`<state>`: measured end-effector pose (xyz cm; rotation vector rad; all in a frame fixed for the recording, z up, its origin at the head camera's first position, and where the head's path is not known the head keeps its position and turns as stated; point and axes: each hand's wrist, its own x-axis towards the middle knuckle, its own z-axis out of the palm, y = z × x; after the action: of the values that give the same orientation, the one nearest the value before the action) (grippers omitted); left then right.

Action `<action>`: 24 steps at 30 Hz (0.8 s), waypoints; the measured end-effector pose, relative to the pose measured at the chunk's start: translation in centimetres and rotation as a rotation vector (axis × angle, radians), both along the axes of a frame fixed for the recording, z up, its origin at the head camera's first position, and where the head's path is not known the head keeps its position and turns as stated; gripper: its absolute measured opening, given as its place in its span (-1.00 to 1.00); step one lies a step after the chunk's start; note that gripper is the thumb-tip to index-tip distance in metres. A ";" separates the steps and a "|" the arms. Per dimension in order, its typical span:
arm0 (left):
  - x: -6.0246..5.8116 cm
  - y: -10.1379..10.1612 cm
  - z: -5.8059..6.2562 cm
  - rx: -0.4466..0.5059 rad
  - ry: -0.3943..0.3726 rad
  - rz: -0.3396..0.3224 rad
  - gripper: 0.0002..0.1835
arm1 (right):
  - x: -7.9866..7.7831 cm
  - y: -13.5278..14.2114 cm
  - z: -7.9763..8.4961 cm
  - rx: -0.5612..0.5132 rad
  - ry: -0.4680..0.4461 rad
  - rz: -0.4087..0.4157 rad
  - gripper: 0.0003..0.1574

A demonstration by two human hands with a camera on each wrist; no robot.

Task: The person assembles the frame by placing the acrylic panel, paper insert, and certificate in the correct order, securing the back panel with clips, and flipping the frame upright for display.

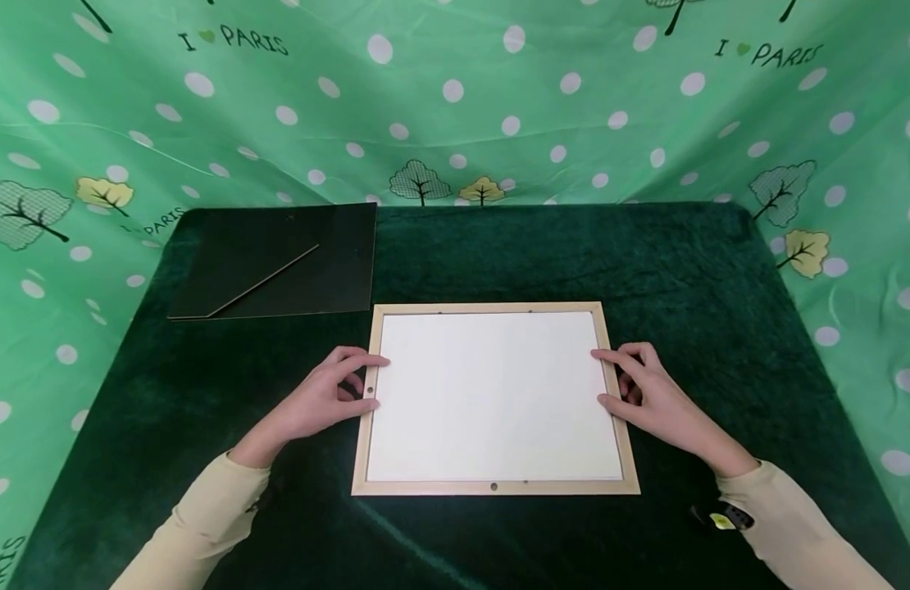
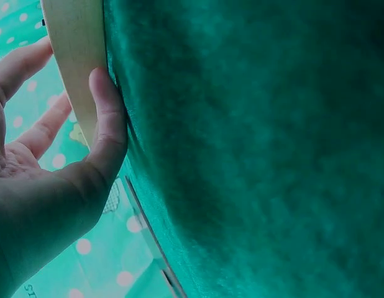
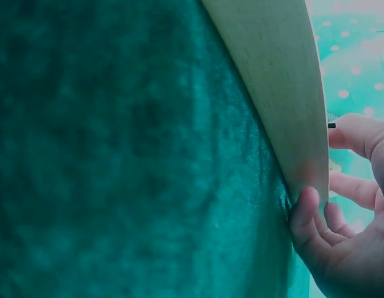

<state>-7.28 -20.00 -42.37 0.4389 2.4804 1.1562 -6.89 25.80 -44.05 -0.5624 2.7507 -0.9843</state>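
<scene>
A light wooden picture frame (image 1: 495,488) lies flat on the dark green cloth, with a plain white sheet (image 1: 492,397) filling its inside. On its left side, my left hand (image 1: 325,395) grips the rail, index finger and thumb over the top and other fingers bent at the outer edge. My right hand (image 1: 647,393) holds the opposite rail in much the same way. In the left wrist view, fingertips of the left hand (image 2: 49,155) press the pale wooden side. The right wrist view has the right hand (image 3: 353,230) at the frame's lower corner of the wood.
A black backing board (image 1: 315,287) with a thin slanting strut edge lies at the back left, close to the frame's upper left corner. Dark green velvet cloth (image 1: 676,270) covers the table. A green dotted curtain (image 1: 455,115) hangs behind and at both sides.
</scene>
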 end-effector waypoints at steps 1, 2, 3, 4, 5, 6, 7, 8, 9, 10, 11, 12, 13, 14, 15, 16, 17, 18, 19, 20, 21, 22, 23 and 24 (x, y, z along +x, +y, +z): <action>0.0 0.0 0.0 0.008 0.001 -0.001 -0.41 | 0.0 0.0 0.0 -0.001 -0.008 -0.001 -0.32; 0.0 0.0 -0.1 0.015 0.004 -0.001 -0.41 | 0.0 0.0 -0.1 -0.006 -0.013 -0.001 -0.30; 0.0 0.0 -0.1 0.022 0.007 0.000 -0.42 | 0.0 0.1 -0.1 -0.013 -0.017 -0.001 -0.28; 0.0 0.0 -0.2 0.027 0.012 0.003 -0.41 | 0.0 0.1 -0.1 -0.022 -0.016 0.001 -0.25; 0.1 0.0 -0.2 0.029 0.019 0.005 -0.41 | 0.0 0.1 -0.1 -0.029 -0.012 0.005 -0.22; 0.1 0.1 -0.3 0.029 0.027 0.009 -0.41 | 0.0 0.1 -0.2 -0.038 -0.005 0.007 -0.19; 0.1 0.1 -0.4 0.028 0.035 0.012 -0.40 | -0.1 0.1 -0.2 -0.045 0.003 0.010 -0.16; 0.2 0.2 -0.4 0.025 0.042 0.016 -0.40 | -0.1 0.0 -0.3 -0.053 0.010 0.011 -0.14; 0.2 0.2 -0.5 0.022 0.049 0.020 -0.40 | -0.1 0.0 -0.3 -0.058 0.017 0.012 -0.12; 0.3 0.3 -0.5 0.016 0.056 0.024 -0.40 | -0.1 0.0 -0.4 -0.059 0.027 0.013 -0.11; 0.3 0.4 -0.5 0.008 0.062 0.028 -0.40 | -0.1 0.0 -0.4 -0.058 0.035 0.013 -0.11; 0.3 0.5 -0.5 0.001 0.067 0.032 -0.40 | -0.1 0.0 -0.5 -0.057 0.043 0.014 -0.11; 0.3 0.6 -0.4 -0.006 0.074 0.035 -0.40 | -0.1 0.0 -0.5 -0.056 0.049 0.012 -0.11; 0.2 0.7 -0.4 -0.011 0.081 0.036 -0.40 | -0.2 0.1 -0.5 -0.055 0.055 0.010 -0.12; 0.2 0.8 -0.3 -0.019 0.090 0.037 -0.41 | -0.2 0.1 -0.5 -0.053 0.060 0.007 -0.12; 0.0 0.9 -0.3 -0.028 0.098 0.037 -0.41 | -0.3 0.1 -0.4 -0.051 0.064 0.005 -0.12; -0.1 1.0 -0.2 -0.035 0.105 0.037 -0.41 | -0.4 0.1 -0.4 -0.048 0.067 0.003 -0.12; -0.3 1.1 -0.1 -0.042 0.112 0.038 -0.41 | -0.5 0.1 -0.4 -0.048 0.067 0.002 -0.12; -0.5 1.2 -0.1 -0.047 0.117 0.039 -0.42 | -0.7 0.1 -0.4 -0.049 0.066 0.002 -0.12; -0.7 1.3 -0.1 -0.052 0.118 0.042 -0.42 | -0.8 0.1 -0.3 -0.048 0.066 0.001 -0.12; -0.9 1.3 0.0 -0.056 0.119 0.044 -0.42 | -1.0 0.1 -0.3 -0.047 0.064 0.000 -0.12; -1.1 1.4 0.0 -0.058 0.119 0.046 -0.42 | -1.2 0.1 -0.2 -0.047 0.063 -0.001 -0.12; -1.4 1.4 0.1 -0.057 0.120 0.047 -0.43 | -1.4 0.1 -0.1 -0.048 0.063 -0.002 -0.12; -1.7 1.4 0.1 -0.056 0.123 0.048 -0.43 | -1.6 0.1 -0.1 -0.050 0.066 -0.003 -0.12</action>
<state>-8.94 -18.58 -42.24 0.4491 2.6352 1.1058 -8.51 25.90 -44.11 -0.6090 2.7920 -1.0563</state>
